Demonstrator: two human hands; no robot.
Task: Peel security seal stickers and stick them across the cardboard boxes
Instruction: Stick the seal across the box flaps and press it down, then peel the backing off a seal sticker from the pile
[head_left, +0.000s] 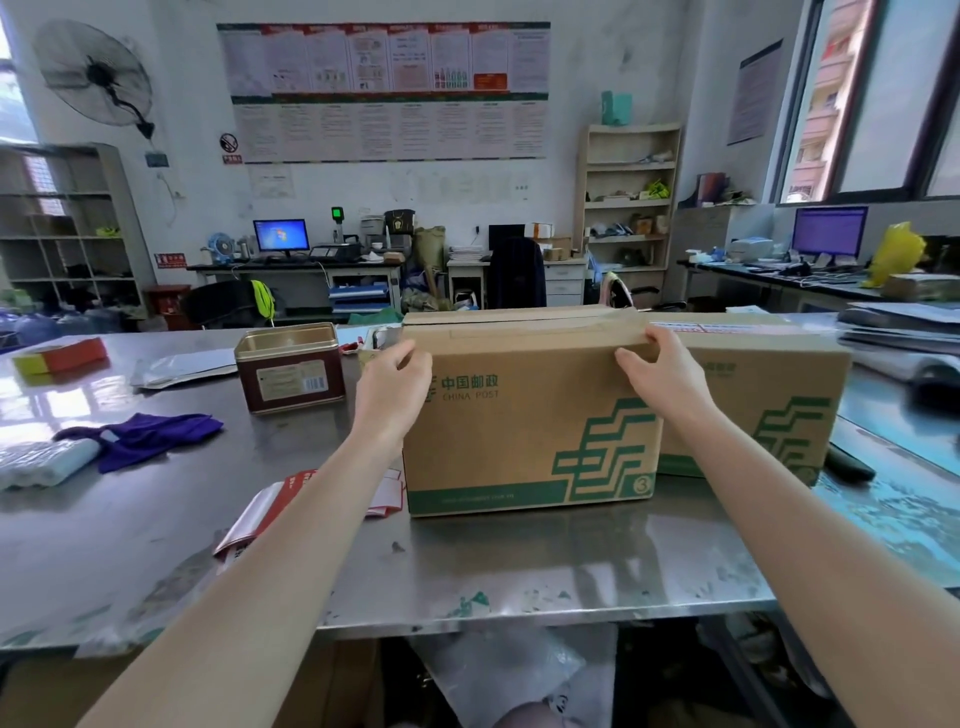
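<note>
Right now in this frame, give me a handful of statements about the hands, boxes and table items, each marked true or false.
1. Both hands hold the near cardboard box. True: left hand at its left end, right hand at its top right edge.
2. A second box stands behind it to the right. True.
3. The tin has its lid on. False: it is open on top.
4. The purple cloth lies on the near box. False: it lies on the table, to the left.
</note>
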